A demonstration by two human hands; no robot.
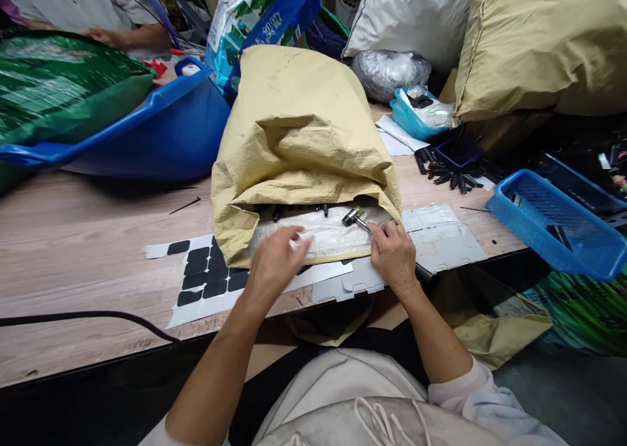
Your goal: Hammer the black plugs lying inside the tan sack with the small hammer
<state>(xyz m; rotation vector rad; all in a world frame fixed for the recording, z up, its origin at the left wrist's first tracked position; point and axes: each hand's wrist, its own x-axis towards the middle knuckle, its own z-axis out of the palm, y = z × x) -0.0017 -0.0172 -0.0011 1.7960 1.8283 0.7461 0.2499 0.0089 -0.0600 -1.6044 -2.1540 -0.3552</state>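
Note:
A big tan sack [298,132] lies on the wooden table [88,237] with its mouth toward me, a whitish inner liner [323,234] showing in the opening. My right hand [394,256] is closed on a small metal tool with a black head [353,218] at the sack's mouth. Over the liner's front edge my left hand [277,260] is blurred by motion, its fingers reaching to the right. Several small black parts [298,209] sit just inside the opening.
A white sheet of black adhesive pads [206,276] lies left of the sack, a grey sheet [441,237] to its right. Blue baskets [553,221] and loose black parts [448,175] stand at right. A blue tub [147,119] and another person's arm [127,38] are at the back left.

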